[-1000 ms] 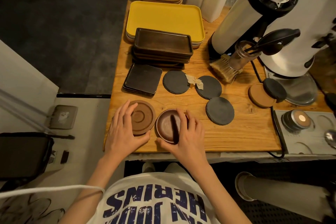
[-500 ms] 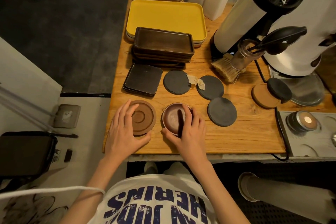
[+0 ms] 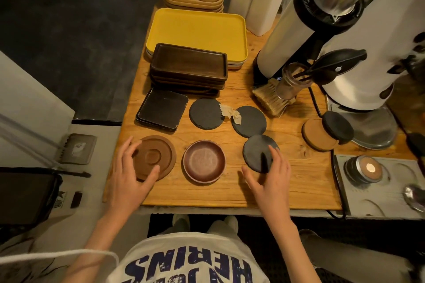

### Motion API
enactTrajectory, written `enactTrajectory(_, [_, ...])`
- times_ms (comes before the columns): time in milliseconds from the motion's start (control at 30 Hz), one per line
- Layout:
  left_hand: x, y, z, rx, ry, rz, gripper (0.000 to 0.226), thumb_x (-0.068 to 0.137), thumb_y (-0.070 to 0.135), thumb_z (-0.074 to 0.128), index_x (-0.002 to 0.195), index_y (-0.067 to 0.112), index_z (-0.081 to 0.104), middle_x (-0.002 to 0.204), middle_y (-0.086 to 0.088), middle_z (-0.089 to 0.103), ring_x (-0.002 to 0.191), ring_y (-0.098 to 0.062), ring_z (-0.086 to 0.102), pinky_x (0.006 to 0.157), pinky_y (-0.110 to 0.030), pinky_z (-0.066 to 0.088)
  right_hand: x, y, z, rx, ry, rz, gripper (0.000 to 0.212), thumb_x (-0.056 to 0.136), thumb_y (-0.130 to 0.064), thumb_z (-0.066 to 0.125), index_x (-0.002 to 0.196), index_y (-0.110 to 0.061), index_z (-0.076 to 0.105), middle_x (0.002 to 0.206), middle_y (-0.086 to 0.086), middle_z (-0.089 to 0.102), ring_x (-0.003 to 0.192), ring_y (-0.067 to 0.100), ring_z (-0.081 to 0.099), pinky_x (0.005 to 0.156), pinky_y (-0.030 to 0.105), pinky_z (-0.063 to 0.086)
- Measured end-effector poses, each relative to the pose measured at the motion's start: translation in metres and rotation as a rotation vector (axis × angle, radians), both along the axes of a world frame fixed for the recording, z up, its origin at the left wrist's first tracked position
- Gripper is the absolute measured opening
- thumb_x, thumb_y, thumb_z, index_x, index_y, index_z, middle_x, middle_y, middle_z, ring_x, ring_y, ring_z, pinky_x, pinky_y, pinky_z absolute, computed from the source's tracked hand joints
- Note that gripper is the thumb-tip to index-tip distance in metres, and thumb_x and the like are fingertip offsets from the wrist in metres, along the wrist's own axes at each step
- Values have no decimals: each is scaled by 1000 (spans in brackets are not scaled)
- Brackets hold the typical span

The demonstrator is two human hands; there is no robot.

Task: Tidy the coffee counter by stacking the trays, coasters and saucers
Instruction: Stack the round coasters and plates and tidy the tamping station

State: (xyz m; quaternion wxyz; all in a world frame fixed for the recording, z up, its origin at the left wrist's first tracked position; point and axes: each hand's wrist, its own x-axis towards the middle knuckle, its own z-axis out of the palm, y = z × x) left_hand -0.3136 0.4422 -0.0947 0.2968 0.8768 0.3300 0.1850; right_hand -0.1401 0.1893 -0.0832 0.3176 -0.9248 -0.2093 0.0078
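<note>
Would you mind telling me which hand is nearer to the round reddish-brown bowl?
Left. The left hand rests on the flat brown wooden saucer beside the bowl; the right hand is farther, on the dark slate coaster.

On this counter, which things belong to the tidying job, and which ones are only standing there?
For the job:
- yellow tray
- dark wooden trays
- square black coasters
- round slate coasters
- wooden saucer
- brown dish
- cork coaster

Just there:
- coffee grinder
- brush
- tamper
</note>
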Motion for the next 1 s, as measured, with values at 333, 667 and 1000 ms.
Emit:
enactTrajectory(333, [8,-29,8,-76,-125,394,62,89,45,41,131,0,44,133,-23,50,119,-37,50,93,-45,41,41,-9,-9,-63,2,99,96,72,-54,79,144,-5,38,145,16,44,136,33,39,108,53,37])
enactTrajectory(667, [9,-32,1,60,-16,399,57,94,42,36,127,-3,49,123,-27,57,109,-43,57,84,-53,47,43,-10,-15,-15,-24,99,91,72,-55,78,139,-5,42,141,12,48,132,28,42,108,46,40])
enactTrajectory(1000, [7,-31,2,-20,-64,422,58,92,47,38,129,4,45,125,-25,55,110,-40,55,83,-46,46,42,-14,-12,120,2,94,90,66,-49,86,136,-13,44,133,2,50,126,19,43,103,47,44])
